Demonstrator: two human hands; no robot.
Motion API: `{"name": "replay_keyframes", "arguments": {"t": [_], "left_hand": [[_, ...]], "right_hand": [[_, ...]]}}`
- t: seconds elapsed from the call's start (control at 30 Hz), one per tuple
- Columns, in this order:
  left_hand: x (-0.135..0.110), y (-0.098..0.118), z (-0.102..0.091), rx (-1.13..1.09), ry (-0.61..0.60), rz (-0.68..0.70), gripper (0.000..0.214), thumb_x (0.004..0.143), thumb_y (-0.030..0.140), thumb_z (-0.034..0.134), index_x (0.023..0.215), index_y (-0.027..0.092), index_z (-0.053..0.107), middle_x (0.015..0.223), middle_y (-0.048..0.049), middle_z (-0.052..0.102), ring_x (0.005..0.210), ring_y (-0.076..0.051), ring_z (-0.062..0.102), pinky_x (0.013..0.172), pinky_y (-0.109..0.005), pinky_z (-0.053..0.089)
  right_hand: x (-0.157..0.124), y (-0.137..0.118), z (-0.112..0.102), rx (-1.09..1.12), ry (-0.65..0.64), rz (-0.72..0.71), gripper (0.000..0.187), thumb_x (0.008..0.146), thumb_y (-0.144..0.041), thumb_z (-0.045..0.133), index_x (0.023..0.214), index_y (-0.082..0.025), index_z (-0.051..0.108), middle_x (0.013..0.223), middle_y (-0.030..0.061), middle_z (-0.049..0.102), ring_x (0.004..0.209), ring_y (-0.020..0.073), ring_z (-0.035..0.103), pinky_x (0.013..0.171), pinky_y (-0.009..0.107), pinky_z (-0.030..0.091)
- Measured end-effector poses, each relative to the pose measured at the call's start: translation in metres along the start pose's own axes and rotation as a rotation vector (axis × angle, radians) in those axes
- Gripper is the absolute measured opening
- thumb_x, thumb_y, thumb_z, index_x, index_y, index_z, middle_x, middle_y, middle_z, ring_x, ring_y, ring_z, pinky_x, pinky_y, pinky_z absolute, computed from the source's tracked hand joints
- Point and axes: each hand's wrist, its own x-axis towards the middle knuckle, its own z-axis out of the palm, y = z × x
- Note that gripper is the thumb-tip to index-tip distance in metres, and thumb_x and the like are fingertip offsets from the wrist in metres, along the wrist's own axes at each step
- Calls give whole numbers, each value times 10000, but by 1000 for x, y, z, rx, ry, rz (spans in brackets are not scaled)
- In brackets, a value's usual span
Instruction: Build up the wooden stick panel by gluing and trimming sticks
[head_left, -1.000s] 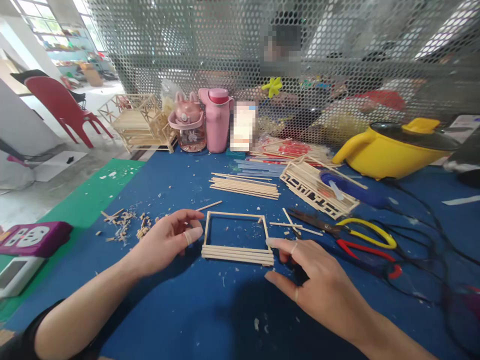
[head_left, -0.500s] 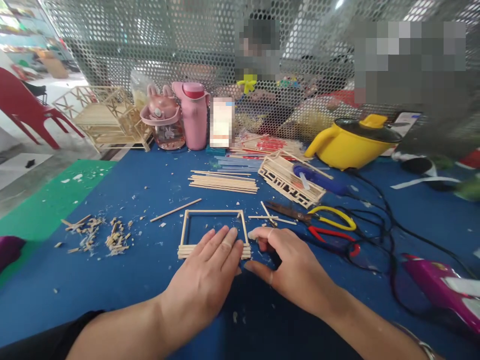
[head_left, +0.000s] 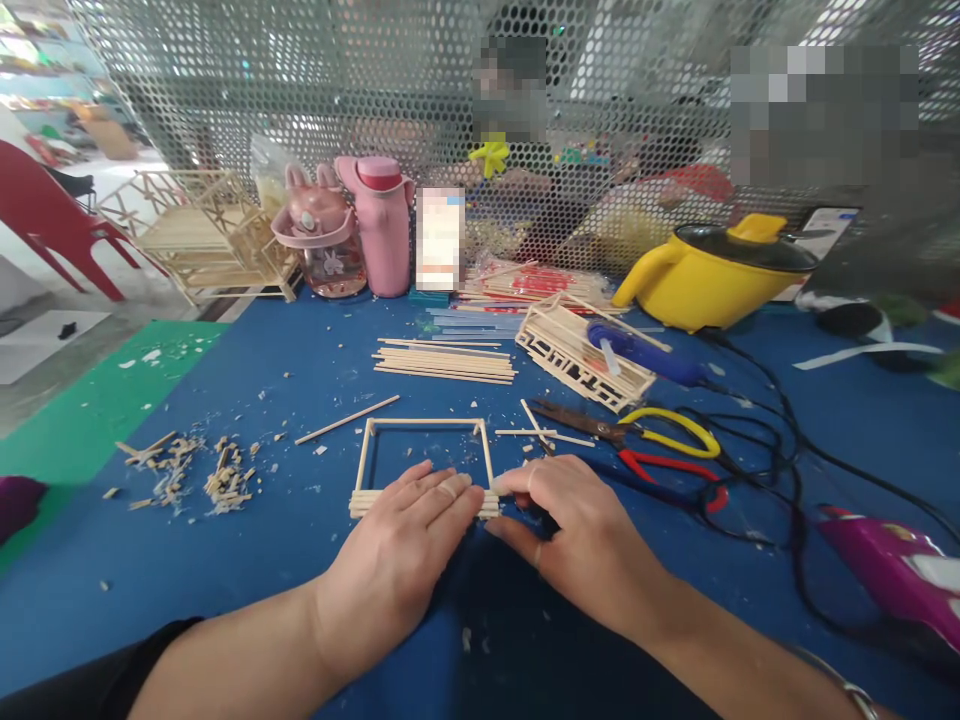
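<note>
The blue worktop [head_left: 285,545] is bounded at the back by a mesh [head_left: 360,80]; at its far right a yellow pot [head_left: 697,285] is set, and a stick model [head_left: 217,235] is seen at the far left. The left hand [head_left: 405,540] is laid flat over the near side of the frame [head_left: 427,421], fingers straight and together; nothing is seen clasped in that grip, though the thumb is hidden. The right hand [head_left: 577,510] is curled at the near right corner, forefinger above and thumb on the near side; whether the corner is pinched by that grip cannot be told. Shears [head_left: 621,433] are placed just beyond the right hand; cords [head_left: 787,540] are strewn near their handles. The frame is rested on the worktop before the person, its near side crossed by slats [head_left: 367,505]; whether these are fixed cannot be seen. If the left palm were pressed down unevenly, the frame could be racked out of square; if the corner were nudged, slat ends could be pushed out of line; if the right hand were swept outward, the shears could be knocked; if scraps [head_left: 232,485] were trapped underneath, the frame might be tilted.
</note>
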Motion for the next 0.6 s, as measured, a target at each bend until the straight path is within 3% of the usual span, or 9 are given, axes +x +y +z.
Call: {"name": "replay_keyframes", "arguments": {"t": [0.17,0.33,0.47,0.6], "left_hand": [[0,-1,-1,9,23,7,353,956,112,277,1167,106,560,1144,-124,687,1072,-219,643,937,-431,527],[1,-2,-2,19,43,41,335,958,116,292,1150,97,567,1117,-130,696,1051,-220,653,927,-431,533],[0,-2,-1,10,34,43,340,958,116,286,1154,104,563,1125,-125,692,1061,-211,646,935,-425,528],[-2,-2,3,50,17,24,351,955,121,287,1172,101,563,1166,-123,674,1103,-216,621,972,-423,499]], "right_hand": [[-3,-1,2,-34,35,108,295,773,-278,691,1013,-203,535,764,13,616,721,188,586,698,328,449],[-2,1,4,-49,-117,45,131,859,-313,597,810,-215,526,754,10,618,737,190,566,723,344,384],[-1,2,3,-69,-171,18,99,895,-269,537,820,-204,536,765,20,619,735,186,550,733,350,369],[-1,-1,-3,-97,-164,-1,142,815,-308,633,840,-205,538,804,33,639,773,213,571,725,355,393]]}}
